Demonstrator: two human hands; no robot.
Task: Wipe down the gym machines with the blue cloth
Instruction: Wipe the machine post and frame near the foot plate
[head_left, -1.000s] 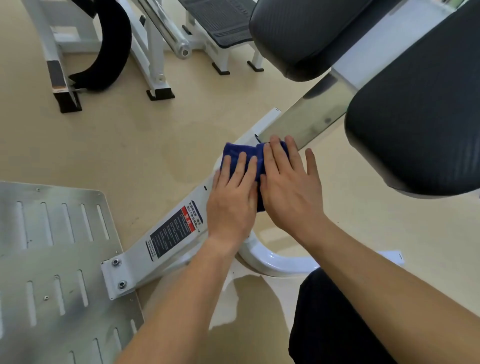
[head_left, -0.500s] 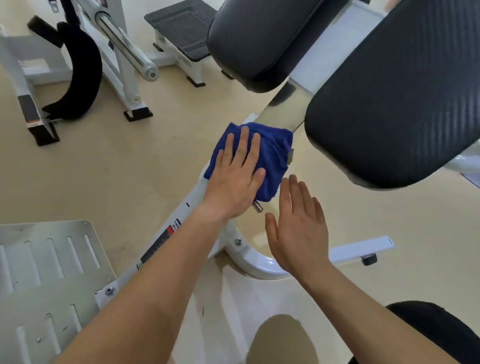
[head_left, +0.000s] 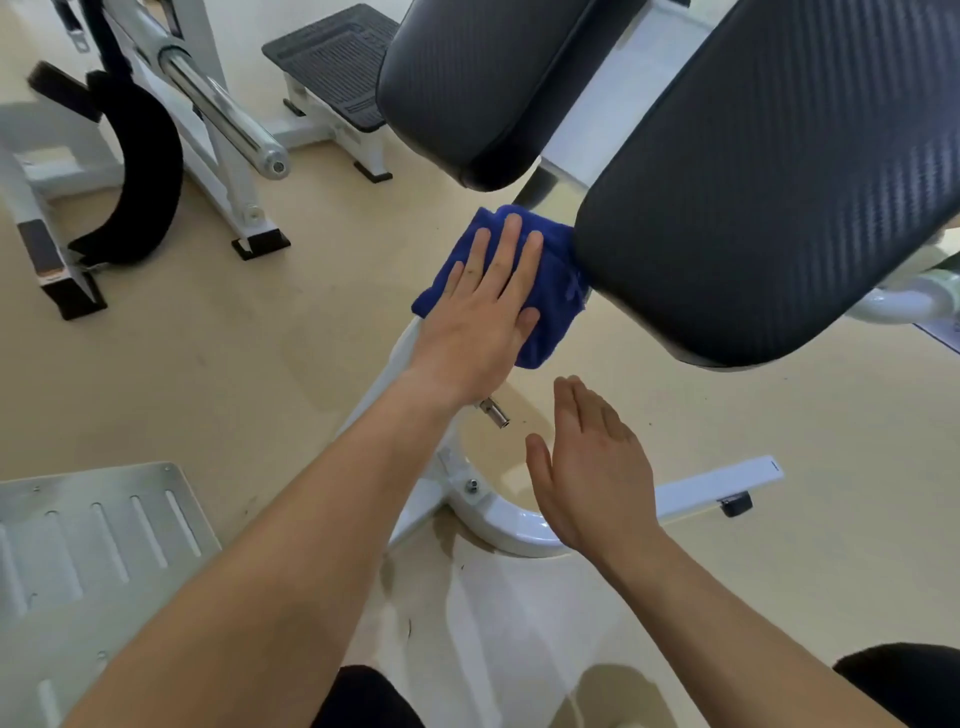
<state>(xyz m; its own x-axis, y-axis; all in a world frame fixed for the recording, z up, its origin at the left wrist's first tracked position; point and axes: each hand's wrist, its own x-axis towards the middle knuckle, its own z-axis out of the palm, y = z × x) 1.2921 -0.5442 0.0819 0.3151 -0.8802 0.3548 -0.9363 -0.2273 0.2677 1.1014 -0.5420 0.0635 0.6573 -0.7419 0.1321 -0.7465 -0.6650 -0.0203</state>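
Change vs one second ago: blue cloth (head_left: 557, 291) shifted up white frame beam (head_left: 395, 364), now at lower edge of black pad (head_left: 753, 182); right hand (head_left: 592, 467) taken off cloth
Pose: left hand (head_left: 480, 317) extended forward, flat, palm down; right hand raised nearer body, edge-on, apart from frame
Grip: left fingers straight, slightly spread, pressing cloth onto beam, not curled round it; right fingers straight, together, holding nothing
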